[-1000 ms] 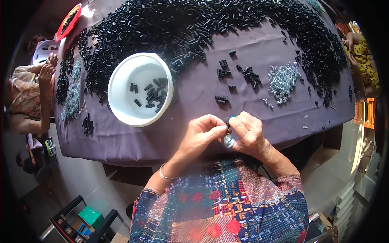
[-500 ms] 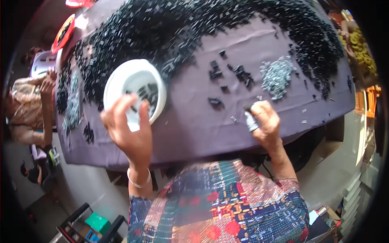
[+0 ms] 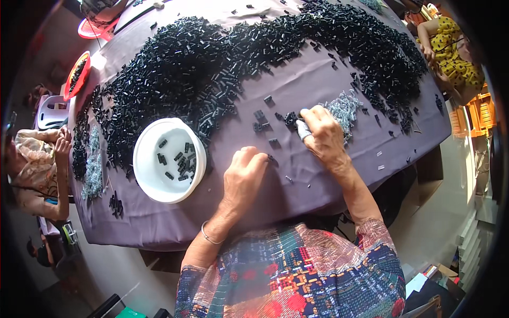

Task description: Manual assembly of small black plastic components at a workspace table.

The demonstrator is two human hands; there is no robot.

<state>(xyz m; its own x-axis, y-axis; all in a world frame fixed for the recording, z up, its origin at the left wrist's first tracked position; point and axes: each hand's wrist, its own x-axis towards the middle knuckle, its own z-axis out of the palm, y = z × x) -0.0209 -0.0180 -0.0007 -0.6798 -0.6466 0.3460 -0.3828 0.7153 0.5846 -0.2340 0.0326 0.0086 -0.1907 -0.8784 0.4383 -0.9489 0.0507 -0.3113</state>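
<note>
My left hand (image 3: 245, 174) is closed in a pinch at the table's near middle, its fingertips at a small black plastic part (image 3: 271, 158). To the right, my right hand (image 3: 324, 137) has its fingers pressed together at a small cluster of black plastic parts (image 3: 290, 121); its fingertips partly hide what they grip. A pale wrap (image 3: 303, 130) covers one of its digits. Beyond that hand lies a pile of small silver metal pieces (image 3: 344, 108), partly hidden by it. Left of my left hand stands a white plastic tub (image 3: 142, 177) with several black parts inside.
A large heap of black parts (image 3: 180, 69) curves across the far side of the purple-grey tablecloth (image 3: 228, 139). More silver pieces (image 3: 92, 169) lie at the left edge. A red bowl (image 3: 87, 66) stands at the far left. People sit at the left and far right.
My left hand has left the tub and moved right, its spread fingers now pinched. My right hand has moved up and left to the black cluster. The whole view has shifted.
</note>
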